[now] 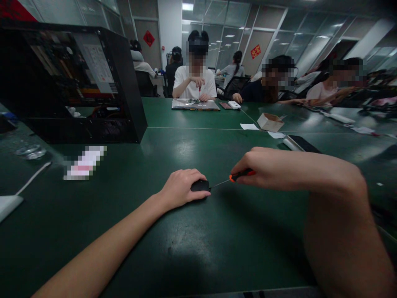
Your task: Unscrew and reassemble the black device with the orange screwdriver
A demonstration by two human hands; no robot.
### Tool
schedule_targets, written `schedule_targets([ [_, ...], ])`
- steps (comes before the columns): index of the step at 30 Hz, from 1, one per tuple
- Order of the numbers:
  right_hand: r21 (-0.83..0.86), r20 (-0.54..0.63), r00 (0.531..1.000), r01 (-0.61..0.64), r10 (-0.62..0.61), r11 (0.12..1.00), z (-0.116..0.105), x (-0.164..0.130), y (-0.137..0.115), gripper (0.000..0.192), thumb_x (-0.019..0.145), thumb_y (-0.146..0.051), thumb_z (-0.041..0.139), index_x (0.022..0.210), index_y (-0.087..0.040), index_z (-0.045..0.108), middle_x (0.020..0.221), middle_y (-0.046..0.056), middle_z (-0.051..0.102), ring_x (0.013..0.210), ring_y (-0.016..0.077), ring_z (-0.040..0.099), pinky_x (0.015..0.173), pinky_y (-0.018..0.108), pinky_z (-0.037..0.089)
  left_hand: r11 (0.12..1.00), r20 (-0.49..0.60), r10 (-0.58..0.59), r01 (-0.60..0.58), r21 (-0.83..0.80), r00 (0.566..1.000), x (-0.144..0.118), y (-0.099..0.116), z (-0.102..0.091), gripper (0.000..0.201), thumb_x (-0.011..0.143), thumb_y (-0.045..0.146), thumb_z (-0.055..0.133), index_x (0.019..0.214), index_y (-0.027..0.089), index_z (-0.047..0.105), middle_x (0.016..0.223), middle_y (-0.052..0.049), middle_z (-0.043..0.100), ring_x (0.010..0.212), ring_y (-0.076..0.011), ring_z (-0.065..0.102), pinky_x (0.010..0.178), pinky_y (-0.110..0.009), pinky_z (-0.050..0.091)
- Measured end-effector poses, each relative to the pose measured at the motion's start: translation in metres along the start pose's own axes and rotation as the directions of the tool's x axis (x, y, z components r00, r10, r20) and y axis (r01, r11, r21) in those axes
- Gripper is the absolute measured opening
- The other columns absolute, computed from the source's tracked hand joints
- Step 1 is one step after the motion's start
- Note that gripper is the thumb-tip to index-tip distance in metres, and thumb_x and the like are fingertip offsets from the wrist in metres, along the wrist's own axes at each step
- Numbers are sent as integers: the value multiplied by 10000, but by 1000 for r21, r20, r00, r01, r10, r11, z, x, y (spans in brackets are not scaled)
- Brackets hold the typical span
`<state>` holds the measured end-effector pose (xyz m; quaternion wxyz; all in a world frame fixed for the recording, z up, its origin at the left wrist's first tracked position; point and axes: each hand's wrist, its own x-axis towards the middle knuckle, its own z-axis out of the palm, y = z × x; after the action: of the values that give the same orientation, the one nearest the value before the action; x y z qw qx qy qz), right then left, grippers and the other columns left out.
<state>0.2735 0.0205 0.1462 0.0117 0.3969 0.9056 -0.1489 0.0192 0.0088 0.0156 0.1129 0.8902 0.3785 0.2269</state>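
My left hand is closed around a small black computer mouse on the green tabletop, thumb along its near side and fingers over the far side. From the right, my right hand grips a screwdriver with a black and orange handle. Its thin metal shaft points left, and the tip meets or nearly meets the mouse's right end. Whether the tip sits in a screw or a seam is too small to tell.
An open black computer case stands at the left, with a blurred paper slip before it. Across the table a person works on a flat panel. A small cardboard box and a dark phone-like object lie right.
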Motion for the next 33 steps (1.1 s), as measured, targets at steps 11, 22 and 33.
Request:
schedule_targets([
  [11,165,108,993,-55,38,985,56,5,44,499,948,-592,519,810,-160,727,667,17,635,585,131,525,552,265,341,998,-41,9,-7,62,999,-2,0,3,444,895,560,685,1120,178,665,1090,-71,733,946,-257,700,816,-363,508],
  [22,265,-232,971,117,-54,957,114,22,52,457,971,-522,539,822,-129,716,677,22,628,604,117,523,602,250,353,997,-96,56,-61,-48,994,-3,-10,-1,435,854,481,752,1166,189,672,1111,-97,737,1010,-268,690,887,-392,506],
  [33,146,-374,923,159,-94,977,127,27,34,330,987,-428,561,950,-129,695,838,73,683,733,157,608,691,268,440,980,-122,-45,20,-196,992,1,-26,0,408,821,443,782,1123,184,693,1074,-75,741,958,-239,698,865,-353,534],
])
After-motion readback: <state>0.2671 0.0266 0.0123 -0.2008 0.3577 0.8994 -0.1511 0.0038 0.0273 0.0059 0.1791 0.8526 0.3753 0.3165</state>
